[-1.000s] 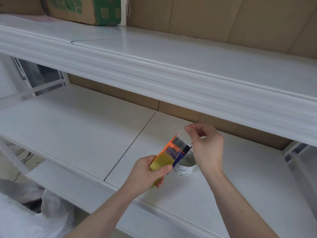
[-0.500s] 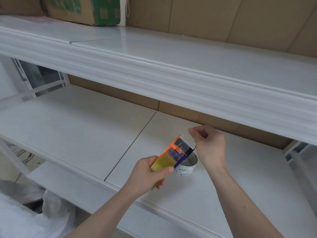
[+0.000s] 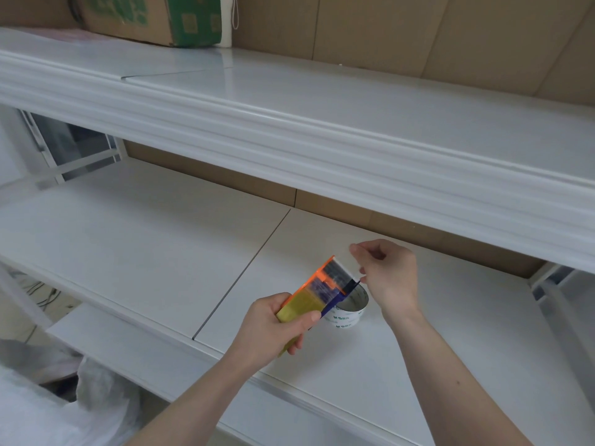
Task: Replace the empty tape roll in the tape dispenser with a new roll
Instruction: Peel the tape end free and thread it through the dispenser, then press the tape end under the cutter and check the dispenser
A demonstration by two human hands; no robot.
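My left hand (image 3: 277, 329) grips the yellow handle of an orange, yellow and blue tape dispenser (image 3: 322, 284), tilted with its mouth pointing up and to the right. Just right of that mouth, my right hand (image 3: 389, 275) has thumb and forefinger pinched together on what looks like a faint strip of clear tape. A white roll core (image 3: 349, 317) with printed letters stands on the shelf directly behind the dispenser, partly hidden by it, and looks empty inside.
The work happens on a white lower shelf (image 3: 161, 236) with a seam left of the dispenser. A white upper shelf (image 3: 289, 130) overhangs close above, with a cardboard box (image 3: 154, 17) at its far left. A white plastic bag (image 3: 48, 407) lies below left.
My right hand has drifted slightly right and away from the dispenser's mouth, fingers still pinched. My left hand keeps the dispenser almost still.
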